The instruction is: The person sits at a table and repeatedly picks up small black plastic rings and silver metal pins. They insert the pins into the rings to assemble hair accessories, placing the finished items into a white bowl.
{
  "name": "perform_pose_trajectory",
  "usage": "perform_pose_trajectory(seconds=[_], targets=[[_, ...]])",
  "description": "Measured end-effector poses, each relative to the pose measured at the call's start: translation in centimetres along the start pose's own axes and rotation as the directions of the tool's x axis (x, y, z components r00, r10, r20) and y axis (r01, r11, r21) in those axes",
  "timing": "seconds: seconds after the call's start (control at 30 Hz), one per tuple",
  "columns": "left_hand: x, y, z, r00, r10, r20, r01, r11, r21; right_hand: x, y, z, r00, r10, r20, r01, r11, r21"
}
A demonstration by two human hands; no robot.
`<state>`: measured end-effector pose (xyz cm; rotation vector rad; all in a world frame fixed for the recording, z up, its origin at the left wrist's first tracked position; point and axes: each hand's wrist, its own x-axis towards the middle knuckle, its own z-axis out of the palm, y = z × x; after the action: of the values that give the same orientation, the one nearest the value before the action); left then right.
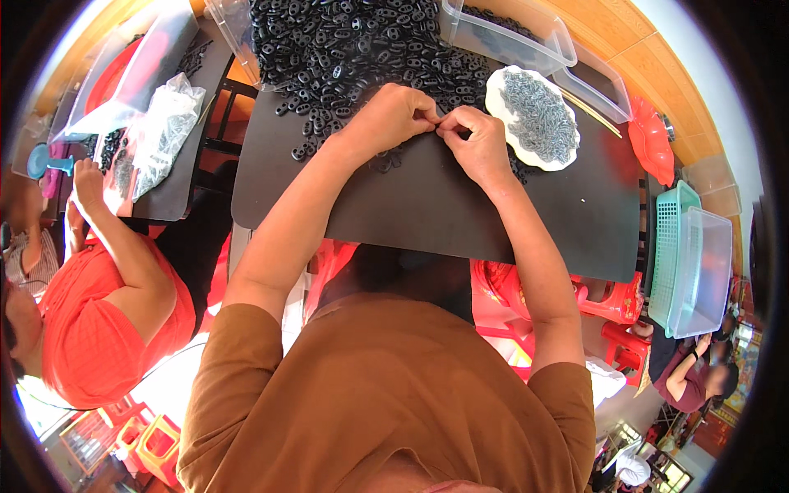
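Far left: co-worker in red top [107,312] at a second bench [168,201], forearm raised over it. On that bench, a clear bin [115,90] and, just beside it, a clear bag [173,115].

Main bench [394,205], dark, smooth top. Big heap of black pieces [345,49] along the far side; small, rounded, with holes. A few lie loose at its near edge, by the left wrist.

Left hand [390,119] above the near edge of the heap. Grip narrow, thumb and finger pinched. Right hand [481,148] meets it, fingertips at or very near the left's, grip also narrow. Cannot tell what, if anything, sits between the fingertips; too small.

Behind the right hand, a clear box [509,41], black pieces inside. Just right of the hand, a white dish [561,162], wavy rim, filled with small grey bits [538,115]. Beyond it, a thin yellow stick [592,112].

Far right: red dish [653,144], then green basket [667,246] beside a clear tub [703,271].
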<state>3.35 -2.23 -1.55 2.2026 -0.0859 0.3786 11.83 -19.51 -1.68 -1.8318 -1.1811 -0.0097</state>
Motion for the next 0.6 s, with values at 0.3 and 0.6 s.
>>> perform_pose_trajectory(seconds=[0.3, 0.6], targets=[[0.2, 1.3, -1.3, 0.988, -0.133, -0.079, 0.126, 0.989, -0.080, 2.2, -0.2, -3.9, 0.971, 0.213, 0.105, -0.228, 0.960, 0.162], [0.1, 0.5, -0.7, 0.989, -0.117, -0.095, 0.110, 0.991, -0.080, 11.8, 5.4, -10.8, 0.951, 0.306, -0.042, -0.218, 0.762, 0.609]])
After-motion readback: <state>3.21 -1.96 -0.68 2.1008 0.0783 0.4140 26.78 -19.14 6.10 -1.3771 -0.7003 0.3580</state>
